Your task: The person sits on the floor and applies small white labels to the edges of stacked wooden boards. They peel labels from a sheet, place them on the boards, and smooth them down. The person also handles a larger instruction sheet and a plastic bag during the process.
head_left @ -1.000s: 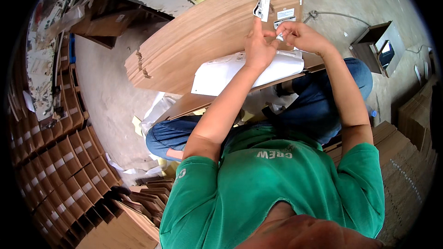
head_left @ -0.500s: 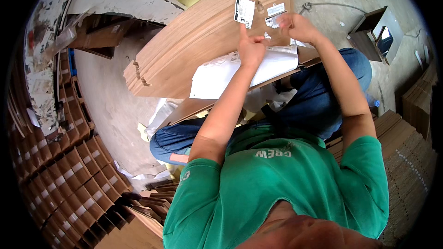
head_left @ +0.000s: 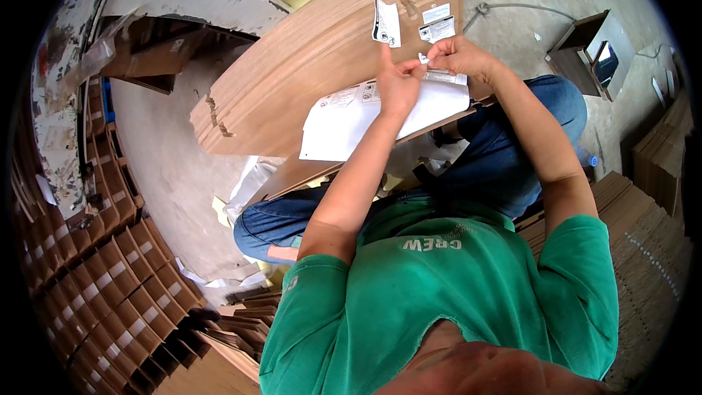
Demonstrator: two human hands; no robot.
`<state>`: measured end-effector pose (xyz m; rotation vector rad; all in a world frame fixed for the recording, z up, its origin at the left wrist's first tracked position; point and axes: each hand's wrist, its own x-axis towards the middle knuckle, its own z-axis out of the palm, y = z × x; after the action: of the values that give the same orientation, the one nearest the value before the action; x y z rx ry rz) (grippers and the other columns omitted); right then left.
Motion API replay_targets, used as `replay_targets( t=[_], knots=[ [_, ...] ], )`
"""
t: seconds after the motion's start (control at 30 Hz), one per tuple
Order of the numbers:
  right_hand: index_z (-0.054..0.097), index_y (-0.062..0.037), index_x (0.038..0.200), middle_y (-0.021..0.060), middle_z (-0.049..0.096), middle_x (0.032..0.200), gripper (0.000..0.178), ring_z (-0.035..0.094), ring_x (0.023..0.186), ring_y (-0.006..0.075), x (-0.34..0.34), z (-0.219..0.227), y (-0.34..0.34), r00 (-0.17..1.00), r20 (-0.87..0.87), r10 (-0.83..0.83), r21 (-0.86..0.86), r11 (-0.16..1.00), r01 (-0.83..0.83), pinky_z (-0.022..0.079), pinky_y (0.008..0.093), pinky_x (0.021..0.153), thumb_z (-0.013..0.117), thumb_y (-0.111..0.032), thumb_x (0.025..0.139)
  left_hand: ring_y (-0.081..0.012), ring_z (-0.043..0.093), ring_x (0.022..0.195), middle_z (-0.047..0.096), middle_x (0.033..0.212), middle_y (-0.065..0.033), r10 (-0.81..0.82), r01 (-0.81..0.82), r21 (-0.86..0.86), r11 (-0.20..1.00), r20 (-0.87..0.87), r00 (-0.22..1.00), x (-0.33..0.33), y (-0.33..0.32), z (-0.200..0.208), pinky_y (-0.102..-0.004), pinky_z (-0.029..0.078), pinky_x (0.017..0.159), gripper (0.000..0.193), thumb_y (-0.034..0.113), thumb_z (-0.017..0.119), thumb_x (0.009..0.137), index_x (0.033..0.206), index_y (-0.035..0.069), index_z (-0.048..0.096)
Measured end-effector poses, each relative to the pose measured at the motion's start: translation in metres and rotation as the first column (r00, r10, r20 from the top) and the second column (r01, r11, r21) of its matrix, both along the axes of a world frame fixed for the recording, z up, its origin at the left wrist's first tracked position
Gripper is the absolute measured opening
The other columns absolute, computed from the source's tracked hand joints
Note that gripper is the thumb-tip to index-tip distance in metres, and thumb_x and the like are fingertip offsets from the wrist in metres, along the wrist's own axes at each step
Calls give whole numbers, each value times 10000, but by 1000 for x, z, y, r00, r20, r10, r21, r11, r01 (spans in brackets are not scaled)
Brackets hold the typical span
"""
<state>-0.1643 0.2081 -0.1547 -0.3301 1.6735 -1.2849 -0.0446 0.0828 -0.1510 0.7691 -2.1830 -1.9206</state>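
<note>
As one label (head_left: 387, 23) clings to its forefinger (head_left: 386, 57), the left hand (head_left: 400, 91) and right hand (head_left: 463, 57) pinch one white scrap (head_left: 423, 58).

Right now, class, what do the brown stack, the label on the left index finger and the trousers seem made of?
Brown stack: matte cardboard or wood-look board; thin layered edges show.
Label: thin paper or plastic film, printed; it curls slightly.
Trousers: probably denim, matte; blue, with faded creases.

Free room above floor (head_left: 168, 128) left of the board stack (head_left: 292, 91); rope (head_left: 526, 6) and box (head_left: 621, 47) obstacles rightward
</note>
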Motion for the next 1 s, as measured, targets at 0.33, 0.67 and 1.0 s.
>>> replay_targets(
  t=[0.33, 0.67, 1.0],
  knots=[
    [603, -37, 787, 12, 516, 553, 37, 432, 431, 74, -36, -46, -6, 994, -100, 37, 287, 958, -6, 319, 230, 351, 613, -39, 752, -215, 641, 763, 592, 1080, -179, -66, 29, -501, 865, -56, 996, 9, -16, 13, -326, 502, 688, 704, 101, 663, 762, 1303, 43, 217],
    [614, -75, 734, 34, 553, 627, 36, 492, 524, 145, -36, -65, -23, 996, -92, -14, 364, 930, 47, 411, 327, 451, 579, -86, 731, -192, 586, 726, 625, 932, -69, 7, -22, -401, 916, -38, 999, 13, -3, 3, -363, 421, 759, 671, 87, 674, 712, 1265, 55, 296],
    [596, -98, 766, -43, 541, 686, 41, 441, 595, 54, -41, -104, -11, 970, -244, -4, 248, 967, 66, 345, 231, 469, 602, -87, 806, -179, 583, 709, 625, 907, -56, -10, -3, -360, 933, -35, 999, 17, -6, 6, -369, 376, 824, 630, 84, 668, 716, 1243, 64, 324]
  ],
)
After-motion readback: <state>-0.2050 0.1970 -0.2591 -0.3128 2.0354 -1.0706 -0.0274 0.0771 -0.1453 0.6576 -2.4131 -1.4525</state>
